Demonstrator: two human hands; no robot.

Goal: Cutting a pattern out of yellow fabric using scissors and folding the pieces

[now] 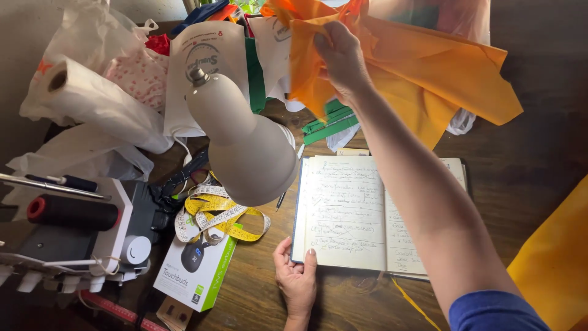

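Head view looking down: right hand (343, 58) is raised and pinching a bunched sheet of bright orange fabric (422, 67), fingers closed on its edge. Left hand (296, 279) lies flat and open on the brown wooden surface (527, 178), fingertips pressing the bottom corner of an open handwritten notebook (349, 214). Just left of that hand there's a tangled yellow measuring tape (220, 214) under a white lamp shade (245, 141), above a white-and-green earbuds box (196, 270).

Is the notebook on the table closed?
No, the notebook lies open, handwritten pages showing, with the left hand at its lower corner.
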